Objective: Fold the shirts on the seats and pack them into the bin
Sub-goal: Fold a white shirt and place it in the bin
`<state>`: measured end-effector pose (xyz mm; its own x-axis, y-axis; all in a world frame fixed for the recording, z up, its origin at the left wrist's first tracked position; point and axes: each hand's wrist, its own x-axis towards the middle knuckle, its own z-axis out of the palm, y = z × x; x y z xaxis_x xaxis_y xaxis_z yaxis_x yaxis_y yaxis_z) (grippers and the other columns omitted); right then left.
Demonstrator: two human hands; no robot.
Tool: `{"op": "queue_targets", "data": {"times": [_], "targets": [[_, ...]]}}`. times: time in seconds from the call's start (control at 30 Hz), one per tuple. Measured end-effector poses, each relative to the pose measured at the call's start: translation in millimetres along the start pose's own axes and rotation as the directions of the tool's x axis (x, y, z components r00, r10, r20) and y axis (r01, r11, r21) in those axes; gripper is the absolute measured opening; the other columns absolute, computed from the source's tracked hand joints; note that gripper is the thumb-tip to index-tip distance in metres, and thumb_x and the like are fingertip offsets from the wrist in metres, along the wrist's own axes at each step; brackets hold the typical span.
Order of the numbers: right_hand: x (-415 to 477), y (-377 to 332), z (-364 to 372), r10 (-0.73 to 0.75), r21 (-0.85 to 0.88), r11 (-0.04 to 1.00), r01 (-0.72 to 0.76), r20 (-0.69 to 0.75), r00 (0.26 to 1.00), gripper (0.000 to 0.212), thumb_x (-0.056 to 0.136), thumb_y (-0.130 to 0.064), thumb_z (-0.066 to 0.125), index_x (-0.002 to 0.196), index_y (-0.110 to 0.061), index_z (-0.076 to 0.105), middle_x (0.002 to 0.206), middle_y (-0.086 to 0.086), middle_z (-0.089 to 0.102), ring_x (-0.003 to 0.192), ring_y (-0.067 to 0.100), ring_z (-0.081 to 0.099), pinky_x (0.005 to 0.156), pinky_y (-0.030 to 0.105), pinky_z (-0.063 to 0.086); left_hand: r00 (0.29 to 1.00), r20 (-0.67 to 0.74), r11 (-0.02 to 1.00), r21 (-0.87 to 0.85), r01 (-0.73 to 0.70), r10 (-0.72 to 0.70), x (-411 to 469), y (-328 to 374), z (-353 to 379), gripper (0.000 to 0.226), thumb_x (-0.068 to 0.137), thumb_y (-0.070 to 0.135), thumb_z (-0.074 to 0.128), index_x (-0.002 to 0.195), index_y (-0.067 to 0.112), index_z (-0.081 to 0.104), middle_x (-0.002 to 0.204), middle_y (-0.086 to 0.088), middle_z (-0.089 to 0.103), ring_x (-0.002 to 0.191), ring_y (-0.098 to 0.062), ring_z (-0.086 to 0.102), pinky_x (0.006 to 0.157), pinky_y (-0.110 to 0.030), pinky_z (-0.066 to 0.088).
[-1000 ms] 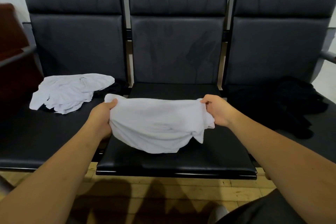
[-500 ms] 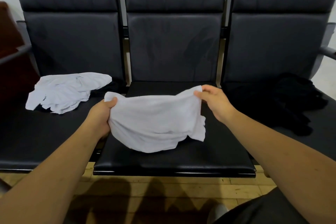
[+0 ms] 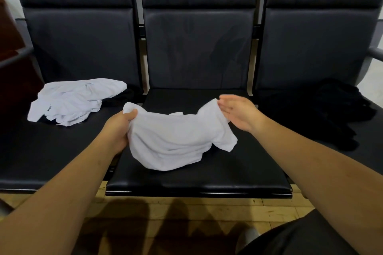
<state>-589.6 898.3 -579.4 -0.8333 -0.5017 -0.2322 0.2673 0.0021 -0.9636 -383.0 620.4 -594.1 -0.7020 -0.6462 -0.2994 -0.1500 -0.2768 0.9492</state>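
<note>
- Folding looks barely started: the white shirt [image 3: 176,136] is bunched up and draped over the middle seat [image 3: 207,178], with its upper edge held up and no neat fold seen yet.
- Its left corner is gripped by the left hand [image 3: 118,128], fingers curled round the cloth.
- The right hand [image 3: 238,113] is released, fingers straight, right at the shirt's other corner; contact can't be told, it's blurry there.
- A second white shirt [image 3: 74,101] is lying crumpled on the left seat [image 3: 41,151], and a dark heap [image 3: 331,114], probably more clothes, is piled on the right seat [image 3: 369,151].
- No bin is seen, so nothing can be counted as packed; pretty much everything is left to do.
</note>
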Motion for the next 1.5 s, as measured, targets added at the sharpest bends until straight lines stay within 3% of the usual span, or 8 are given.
{"op": "queue_targets", "data": {"times": [0.17,0.37,0.63,0.8,1.03,1.23,1.37,1.5], "targets": [[-6.6,14.2,-8.4,0.093,-0.825,0.564,-0.034,0.022,0.995,0.048,0.083,-0.043,0.079,0.101,0.001,0.07,0.09,0.012,0.068,0.081,0.021,0.065,0.071,0.028,0.053,1.0,-0.01,1.0,0.031,0.003,-0.002,1.4,-1.8,8.3,0.035,0.099,0.028,0.062,0.13,0.014,0.063,0.125,-0.008,0.069,0.116,-0.025,0.065,0.105,-0.044,0.048],[-12.6,36.7,-10.9,0.247,-0.969,0.244,0.042,0.104,0.963,0.053,0.075,-0.034,0.087,0.11,-0.017,0.05,0.1,-0.009,0.054,0.099,0.016,0.059,0.077,0.025,0.045,1.0,-0.014,0.999,0.039,0.017,-0.016,0.3,-1.6,15.2,0.031,0.099,0.028,0.061,0.127,0.016,0.064,0.125,-0.007,0.069,0.115,-0.024,0.065,0.106,-0.044,0.048],[-10.6,39.6,-4.4,0.208,-0.275,0.944,-0.183,0.067,0.976,0.003,0.096,-0.02,0.058,0.095,-0.018,0.061,0.111,0.008,0.068,0.1,0.024,0.067,0.089,0.04,0.053,0.999,-0.011,0.998,-0.048,0.033,-0.033,-4.4,1.2,15.6,0.012,0.099,0.025,0.062,0.108,0.019,0.066,0.123,-0.009,0.069,0.113,-0.025,0.066,0.107,-0.044,0.048],[-2.8,18.8,-8.8,0.112,0.508,0.854,-0.113,0.032,0.993,0.037,0.102,-0.029,0.053,0.136,-0.014,0.052,0.13,0.021,0.06,0.116,0.041,0.064,0.097,0.059,0.053,0.997,-0.008,0.965,-0.254,0.07,-0.075,-5.4,5.3,10.7,0.054,0.094,0.027,0.068,0.141,0.005,0.051,0.129,-0.014,0.066,0.114,-0.029,0.067,0.097,-0.045,0.053],[-2.0,0.0,-12.0,0.086,-0.168,0.98,-0.103,-0.108,0.99,0.017,0.1,-0.017,0.052,0.112,-0.007,0.058,0.099,0.021,0.076,0.069,0.022,0.067,0.066,0.033,0.05,0.994,0.111,0.946,-0.323,0.03,0.006,-13.7,18.0,12.8,0.044,0.101,0.028,0.058,0.14,0.01,0.052,0.129,-0.015,0.068,0.117,-0.033,0.067,0.105,-0.05,0.047],[11.6,3.9,-10.0,-0.046,-0.177,0.983,0.042,-0.021,0.999,0.044,0.089,-0.021,0.077,0.122,0.002,0.061,0.099,0.01,0.067,0.088,0.02,0.067,0.079,0.032,0.056,0.995,0.024,0.969,-0.229,0.096,-0.093,-14.4,14.3,15.6,0.045,0.101,0.022,0.057,0.144,0.01,0.051,0.134,-0.014,0.063,0.116,-0.031,0.065,0.09,-0.046,0.053],[17.3,36.4,-1.1,0.103,-0.798,0.592,-0.109,-0.059,0.993,0.058,0.073,-0.056,0.083,0.067,-0.011,0.046,0.067,0.001,0.047,0.063,0.016,0.049,0.061,0.026,0.041,0.99,-0.068,0.973,-0.205,0.108,-0.125,-8.5,4.3,11.5,0.044,0.103,0.018,0.053,0.146,0.009,0.047,0.136,-0.016,0.06,0.115,-0.032,0.063,0.09,-0.047,0.051],[24.1,52.0,12.8,0.03,-0.786,0.6,-0.148,-0.162,0.986,0.062,0.082,-0.057,0.074,0.123,-0.015,0.052,0.122,0.012,0.052,0.092,0.025,0.063,0.06,0.027,0.045,0.98,-0.074,0.976,-0.125,0.176,-0.186,-1.0,-2.6,2.4,0.039,0.102,0.018,0.054,0.138,0.005,0.054,0.132,-0.017,0.065,0.114,-0.032,0.066,0.09,-0.046,0.054]]}}
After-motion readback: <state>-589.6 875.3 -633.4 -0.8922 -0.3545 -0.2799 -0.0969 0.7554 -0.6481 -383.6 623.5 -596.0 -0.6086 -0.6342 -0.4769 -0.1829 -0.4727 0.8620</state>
